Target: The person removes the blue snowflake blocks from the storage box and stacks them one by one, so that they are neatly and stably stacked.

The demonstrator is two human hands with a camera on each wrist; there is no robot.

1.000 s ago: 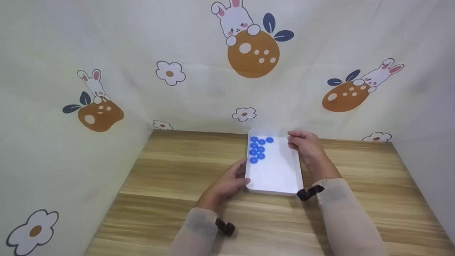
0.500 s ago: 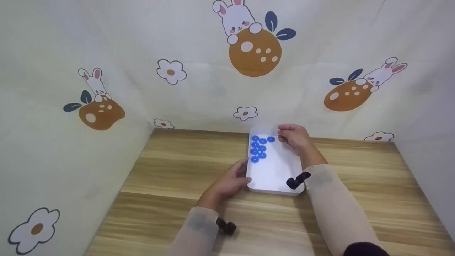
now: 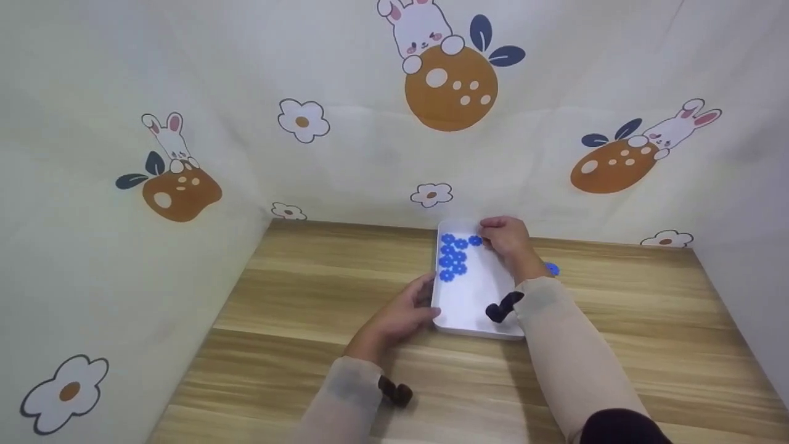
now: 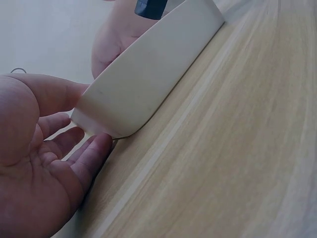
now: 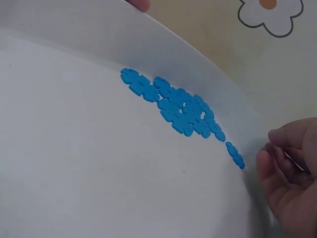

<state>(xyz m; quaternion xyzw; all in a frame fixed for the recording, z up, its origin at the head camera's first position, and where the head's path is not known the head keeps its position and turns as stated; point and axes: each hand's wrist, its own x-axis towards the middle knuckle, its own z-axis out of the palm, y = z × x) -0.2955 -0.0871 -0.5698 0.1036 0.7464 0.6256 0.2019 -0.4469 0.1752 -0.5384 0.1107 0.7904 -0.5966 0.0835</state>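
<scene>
A shallow white tray (image 3: 479,308) lies on the wooden table, its far end against the back wall. My left hand (image 3: 404,311) grips its near left side, thumb at the rim and fingers low on the outer wall, as the left wrist view shows. Blue flower-shaped plastic pieces (image 3: 453,262) cluster flat in the tray's far left part. One separate blue piece (image 3: 474,240) lies nearer the far right corner. My right hand (image 3: 508,240) hovers there with thumb and fingers curled close together, fingertips beside that piece; I cannot tell whether something is pinched between them.
Another blue flower piece (image 3: 553,269) lies on the table (image 3: 616,320) right of the tray, partly behind the right wrist. Fabric walls (image 3: 345,166) with rabbit and orange prints enclose the back and sides. Black wrist cameras (image 3: 505,307) stick out from both sleeves.
My right hand has moved left from the tray's right rim to over its far right corner. A blue piece on the table has come into view behind it. The left hand stays on the tray.
</scene>
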